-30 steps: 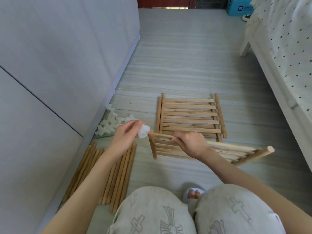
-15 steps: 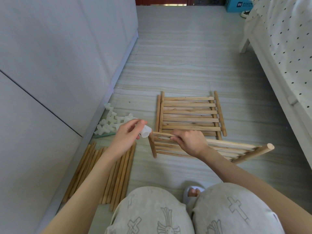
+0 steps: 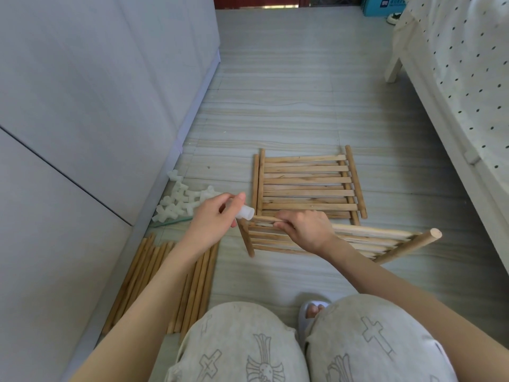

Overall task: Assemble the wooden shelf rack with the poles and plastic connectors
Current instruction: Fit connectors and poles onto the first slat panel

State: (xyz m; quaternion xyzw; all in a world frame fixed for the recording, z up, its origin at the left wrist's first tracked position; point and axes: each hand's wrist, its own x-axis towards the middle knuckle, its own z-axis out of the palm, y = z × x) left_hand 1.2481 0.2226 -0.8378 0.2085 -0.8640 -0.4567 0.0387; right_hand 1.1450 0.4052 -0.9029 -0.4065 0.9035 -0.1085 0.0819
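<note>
A slatted wooden shelf panel (image 3: 358, 239) is held tilted above the pale floor by the right hand (image 3: 305, 230), curled round a top slat. A small white plastic connector (image 3: 246, 212) is pinched by the left hand (image 3: 213, 216) at the panel's corner post.

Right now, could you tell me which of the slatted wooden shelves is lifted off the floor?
The nearer shelf, gripped by the right hand; the others lie flat.
</note>
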